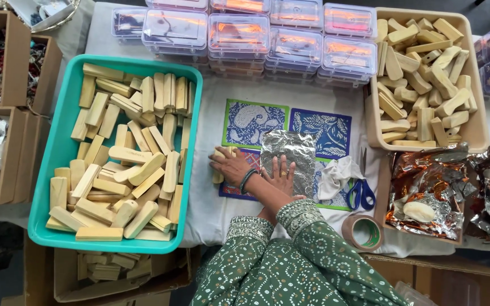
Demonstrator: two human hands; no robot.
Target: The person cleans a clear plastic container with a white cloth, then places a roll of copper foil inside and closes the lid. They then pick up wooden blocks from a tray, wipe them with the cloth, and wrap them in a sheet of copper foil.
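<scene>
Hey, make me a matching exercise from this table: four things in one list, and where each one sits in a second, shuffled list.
Things:
1. foil sheet
2. scissors
3. tape roll
4. teal tray

Places:
A. far left of the cloth, full of wooden blocks
B. under the left hand, in the middle
C. right of the white cloth scrap, blue handles
D. near table edge, beside the green sleeve

Pairs: 1-B, 2-C, 3-D, 4-A
</scene>
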